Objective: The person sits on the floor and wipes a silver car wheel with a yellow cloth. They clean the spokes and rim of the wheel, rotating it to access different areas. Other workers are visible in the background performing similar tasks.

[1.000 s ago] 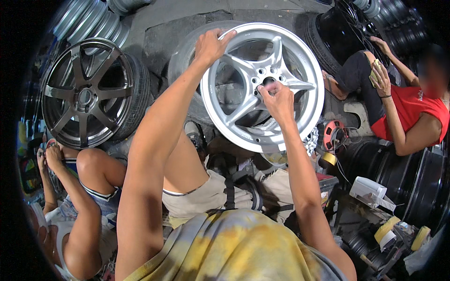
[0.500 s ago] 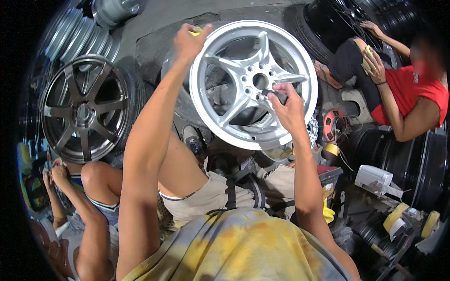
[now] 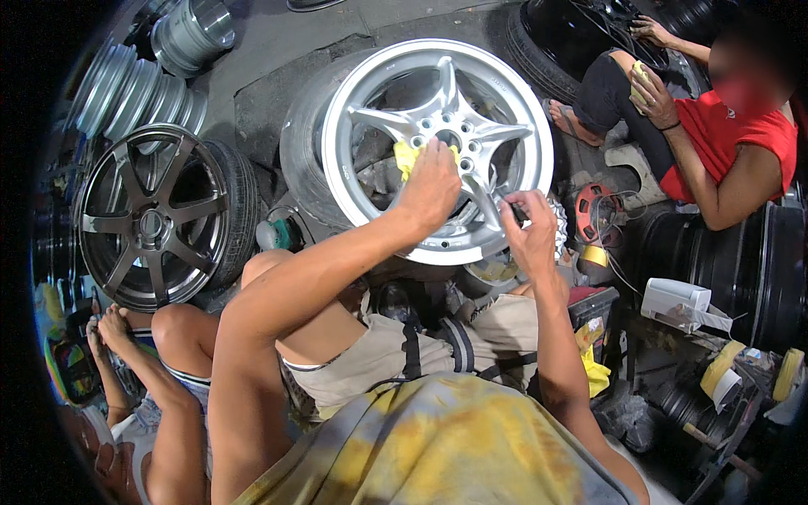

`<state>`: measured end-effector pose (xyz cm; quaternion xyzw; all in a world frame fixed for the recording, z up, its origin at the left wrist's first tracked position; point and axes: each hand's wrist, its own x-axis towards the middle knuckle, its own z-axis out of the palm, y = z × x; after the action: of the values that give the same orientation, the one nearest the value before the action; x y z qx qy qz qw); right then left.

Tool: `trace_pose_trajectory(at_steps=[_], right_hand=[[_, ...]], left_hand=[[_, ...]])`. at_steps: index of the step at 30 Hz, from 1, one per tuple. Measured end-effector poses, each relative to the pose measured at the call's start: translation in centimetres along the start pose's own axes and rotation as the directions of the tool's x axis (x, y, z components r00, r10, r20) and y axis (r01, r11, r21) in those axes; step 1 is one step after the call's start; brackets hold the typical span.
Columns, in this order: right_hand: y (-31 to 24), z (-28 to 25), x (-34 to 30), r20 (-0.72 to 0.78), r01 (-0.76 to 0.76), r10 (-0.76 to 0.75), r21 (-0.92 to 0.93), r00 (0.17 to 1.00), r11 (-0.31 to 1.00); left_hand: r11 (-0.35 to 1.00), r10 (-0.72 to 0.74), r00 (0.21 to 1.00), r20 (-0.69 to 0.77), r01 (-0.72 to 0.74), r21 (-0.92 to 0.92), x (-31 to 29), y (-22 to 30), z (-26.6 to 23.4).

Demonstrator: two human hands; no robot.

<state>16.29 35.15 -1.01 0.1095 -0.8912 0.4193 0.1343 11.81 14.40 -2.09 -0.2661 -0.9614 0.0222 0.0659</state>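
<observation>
A silver five-spoke wheel rim (image 3: 446, 77) lies face up in front of me, on top of a tyre (image 3: 300, 147). My left hand (image 3: 433, 187) is closed on a yellow cloth (image 3: 406, 158) and presses it against the rim just below the centre hole. Part of the cloth is covered by the fingers. At the rim's lower right edge, my right hand (image 3: 532, 229) pinches a small dark object (image 3: 518, 214), mostly hidden by the fingers, whose kind I cannot make out.
A dark multi-spoke wheel (image 3: 153, 220) with a tyre leans at left; silver rims (image 3: 135, 93) are stacked behind. A co-worker in a red shirt (image 3: 741, 160) sits at right; another person's hands (image 3: 109, 326) show lower left. A red reel (image 3: 593, 208) and white box (image 3: 676, 300) stand right.
My left hand has swept from the rim's upper left edge down to beside its hub with the yellow cloth. My right hand has drawn back from the hub to the lower right edge.
</observation>
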Motion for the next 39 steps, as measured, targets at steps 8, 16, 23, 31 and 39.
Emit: trace_pose_trajectory(at_steps=[8, 16, 23, 31, 39], right_hand=[[-0.4, 1.6, 1.9, 0.212, 0.298, -0.27, -0.108, 0.939, 0.949], [-1.2, 5.0, 3.2, 0.341, 0.403, -0.295, -0.315, 0.893, 0.859], [-2.4, 3.8, 2.6, 0.361, 0.332, -0.222, -0.281, 0.906, 0.9], [-1.6, 7.3, 3.5, 0.221, 0.304, -0.242, -0.314, 0.945, 0.9], [-1.0, 2.9, 5.7, 0.594, 0.482, -0.292, -0.187, 0.75, 0.856]], left_hand=[[0.833, 0.357, 0.852, 0.384, -0.104, -0.543, -3.5, 3.7, -6.2], [0.806, 0.447, 0.78, 0.438, -0.139, -0.576, -4.9, 3.8, -8.3], [0.803, 0.451, 0.755, 0.476, -0.11, -0.586, -4.8, 2.5, -8.7], [0.813, 0.431, 0.768, 0.473, -0.103, -0.574, -4.2, 3.2, -9.3], [0.831, 0.404, 0.773, 0.489, -0.086, -0.549, -4.7, 2.2, -8.2]])
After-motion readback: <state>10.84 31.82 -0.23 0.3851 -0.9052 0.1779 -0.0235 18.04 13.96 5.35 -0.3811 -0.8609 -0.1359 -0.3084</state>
